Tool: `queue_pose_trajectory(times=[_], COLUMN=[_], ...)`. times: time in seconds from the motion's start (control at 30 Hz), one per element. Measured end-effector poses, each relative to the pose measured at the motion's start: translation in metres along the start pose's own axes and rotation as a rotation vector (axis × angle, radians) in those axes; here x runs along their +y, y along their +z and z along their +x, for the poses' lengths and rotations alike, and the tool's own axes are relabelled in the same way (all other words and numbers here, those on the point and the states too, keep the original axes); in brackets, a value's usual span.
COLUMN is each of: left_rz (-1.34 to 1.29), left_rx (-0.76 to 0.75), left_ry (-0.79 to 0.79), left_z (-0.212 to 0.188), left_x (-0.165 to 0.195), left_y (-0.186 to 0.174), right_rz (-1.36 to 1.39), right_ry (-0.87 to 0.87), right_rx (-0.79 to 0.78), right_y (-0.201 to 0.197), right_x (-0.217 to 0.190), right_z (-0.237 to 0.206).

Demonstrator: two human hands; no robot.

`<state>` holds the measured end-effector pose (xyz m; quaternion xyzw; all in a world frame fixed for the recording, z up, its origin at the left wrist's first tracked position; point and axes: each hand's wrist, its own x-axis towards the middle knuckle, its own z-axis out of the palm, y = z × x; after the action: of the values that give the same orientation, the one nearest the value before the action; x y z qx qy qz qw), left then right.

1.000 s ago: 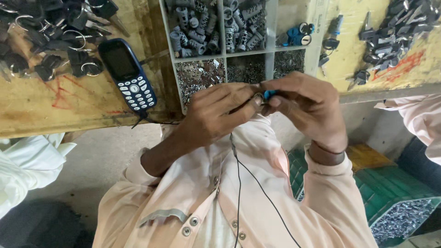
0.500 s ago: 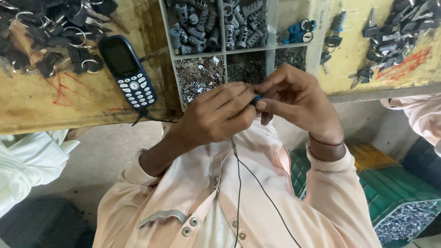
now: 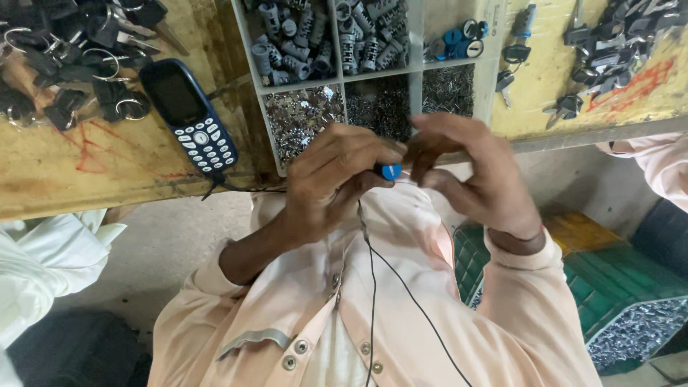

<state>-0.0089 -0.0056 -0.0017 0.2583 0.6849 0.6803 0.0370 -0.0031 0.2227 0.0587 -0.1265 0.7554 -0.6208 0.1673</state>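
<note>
Pinching small blue part (image 3: 390, 171): left hand (image 3: 337, 179), right hand (image 3: 473, 172) fingertips; worn yellow bench (image 3: 86, 172), concrete floor (image 3: 179, 236) below.

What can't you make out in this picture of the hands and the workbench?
- Blue part: head view; only its round end shows, the rest is buried in the left hand.
- Right hand: its fingertips are hidden behind the left hand's fingers.
- Small metal bits in the sorting tray: too tiny to tell apart.
- Keys: cut off by the top and left edges.
- Green crate: partly covered by the sleeve and cut off at the right.
</note>
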Motion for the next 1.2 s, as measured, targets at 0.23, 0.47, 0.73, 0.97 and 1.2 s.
queue_pose_trajectory(times=[0.23, 0.47, 0.73, 0.97, 1.2], left_rz=[-0.24, -0.188, 0.436, 0.587, 0.581], left_rx=[-0.231, -0.122, -0.134, -0.128, -0.125], left_ry=[-0.123, 0.016, 0.565, 0.635, 0.554], left_z=[-0.004, -0.016, 0.004, 0.018, 0.019], left_x=[0.0, 0.003, 0.01, 0.017, 0.012], left_y=[-0.005, -0.006, -0.017, -0.017, -0.015], right_rz=[-0.476, -0.169, -0.28, -0.494, -0.65], right_ry=[-0.367, -0.385, -0.187, -0.148, -0.188], right_rx=[-0.179, -0.169, 0.15, 0.382, 0.368], right_y=[-0.02, -0.011, 0.014, 0.046, 0.048], right_x=[-0.011, 0.006, 0.011, 0.004, 0.009], right_z=[0.013, 0.018, -0.018, -0.033, -0.026])
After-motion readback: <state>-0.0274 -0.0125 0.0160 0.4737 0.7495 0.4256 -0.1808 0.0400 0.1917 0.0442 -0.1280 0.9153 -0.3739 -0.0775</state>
